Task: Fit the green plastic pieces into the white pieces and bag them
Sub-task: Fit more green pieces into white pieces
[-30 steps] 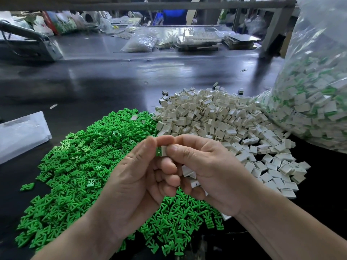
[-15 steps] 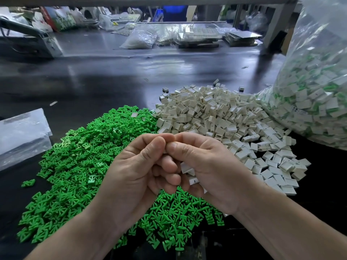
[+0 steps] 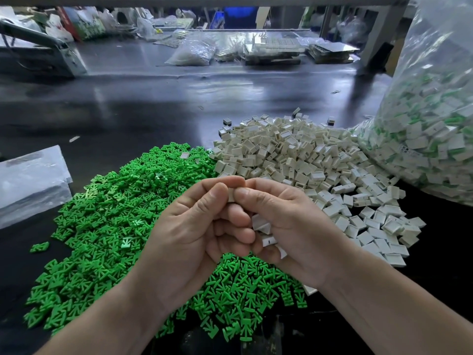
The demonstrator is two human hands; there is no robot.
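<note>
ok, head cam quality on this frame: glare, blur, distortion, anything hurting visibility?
Head view: overhead light smears into glare on the dark glossy table; wide-angle lens bows the far shelf edge and stretches the clear bag at right; left hand and right hand are sharp, as are the green pile and white pile; background clutter is soft.

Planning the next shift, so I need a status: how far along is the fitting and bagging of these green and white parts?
Done: the large clear plastic bag at right already holds many joined green-and-white pieces. In hand: the left hand and right hand pinch one small white plastic housing together, with spare white ones in the right palm. Left: big heaps of loose green plastic clips and white housings.
</note>
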